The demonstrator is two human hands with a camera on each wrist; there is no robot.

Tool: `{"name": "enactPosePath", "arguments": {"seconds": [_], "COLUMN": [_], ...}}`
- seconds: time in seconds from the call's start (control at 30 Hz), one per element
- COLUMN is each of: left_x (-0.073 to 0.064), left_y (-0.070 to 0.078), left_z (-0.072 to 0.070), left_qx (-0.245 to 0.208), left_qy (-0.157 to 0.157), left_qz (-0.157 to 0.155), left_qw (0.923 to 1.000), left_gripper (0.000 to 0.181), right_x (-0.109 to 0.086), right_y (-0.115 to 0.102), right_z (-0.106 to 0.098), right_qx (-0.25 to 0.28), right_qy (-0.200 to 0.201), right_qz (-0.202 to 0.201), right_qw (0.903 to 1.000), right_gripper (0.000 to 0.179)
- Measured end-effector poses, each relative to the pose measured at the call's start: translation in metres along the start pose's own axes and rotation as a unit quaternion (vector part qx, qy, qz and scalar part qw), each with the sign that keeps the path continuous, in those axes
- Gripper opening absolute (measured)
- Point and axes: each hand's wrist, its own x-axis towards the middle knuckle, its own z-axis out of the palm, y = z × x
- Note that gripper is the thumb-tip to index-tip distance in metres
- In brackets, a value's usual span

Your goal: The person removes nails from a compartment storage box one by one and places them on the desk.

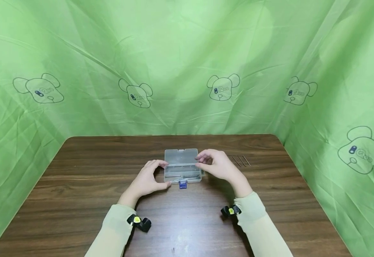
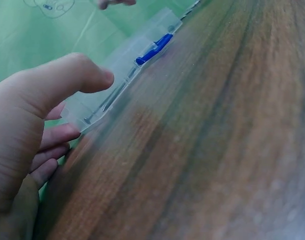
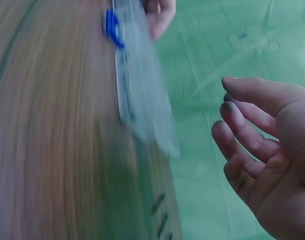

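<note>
A small clear plastic box (image 1: 181, 157) lies on the table with its lid tipped back, its blue latch (image 1: 182, 185) hanging at the front. Thin metal rods (image 1: 191, 177) lie in its front compartment. My left hand (image 1: 146, 180) holds the box at its left end, thumb by the front corner and fingers round the side, as the left wrist view also shows. Over the right side of the lid is my right hand (image 1: 218, 165). Its fingers are loosely bent with nothing between them, and in the right wrist view they stand apart from the box (image 3: 142, 85).
Several thin rods (image 1: 236, 161) lie side by side on the wooden table (image 1: 87, 192), just right of the right hand. Green cloth (image 1: 180, 117) with printed bear heads hangs behind the table and along its sides. Each wrist wears a black camera (image 1: 145, 225).
</note>
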Motion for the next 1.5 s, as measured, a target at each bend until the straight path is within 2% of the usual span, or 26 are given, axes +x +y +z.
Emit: {"name": "enactPosePath", "arguments": {"seconds": [0.27,0.47,0.63,0.8,1.0,1.2,1.3,1.5], "left_x": [0.0,0.0,0.0,-0.001,-0.001,-0.001,-0.001,0.0], "left_y": [-0.001,0.0,0.001,0.0,-0.001,-0.001,-0.001,0.001], "left_z": [-0.002,-0.003,-0.002,-0.002,-0.002,-0.001,-0.001,-0.001], "left_qx": [-0.012,-0.019,-0.018,-0.02,-0.021,-0.02,-0.02,-0.023], "left_qy": [0.007,0.0,-0.001,-0.001,0.001,-0.001,0.001,0.006], "left_qz": [0.015,0.009,0.015,0.011,0.008,0.004,0.01,0.019], "left_qw": [0.9998,0.9998,0.9997,0.9997,0.9997,0.9998,0.9997,0.9995], "left_gripper": [0.07,0.069,0.069,0.069,0.068,0.068,0.068,0.067], "right_x": [0.027,0.037,0.037,0.038,0.041,0.042,0.043,0.044], "right_y": [-0.026,-0.033,-0.028,-0.025,-0.027,-0.032,-0.035,-0.033], "right_z": [0.032,0.056,0.069,0.076,0.08,0.083,0.084,0.086], "right_qx": [-0.015,-0.024,-0.029,-0.04,-0.069,-0.105,-0.126,-0.164], "right_qy": [-0.08,-0.099,-0.113,-0.122,-0.11,-0.112,-0.116,-0.127], "right_qz": [-0.034,-0.057,-0.075,-0.085,-0.1,-0.089,-0.087,-0.109], "right_qw": [0.9961,0.9932,0.9903,0.9881,0.9865,0.9841,0.9812,0.9722], "right_gripper": [0.019,0.016,0.012,0.008,0.012,0.01,0.008,0.006]}}
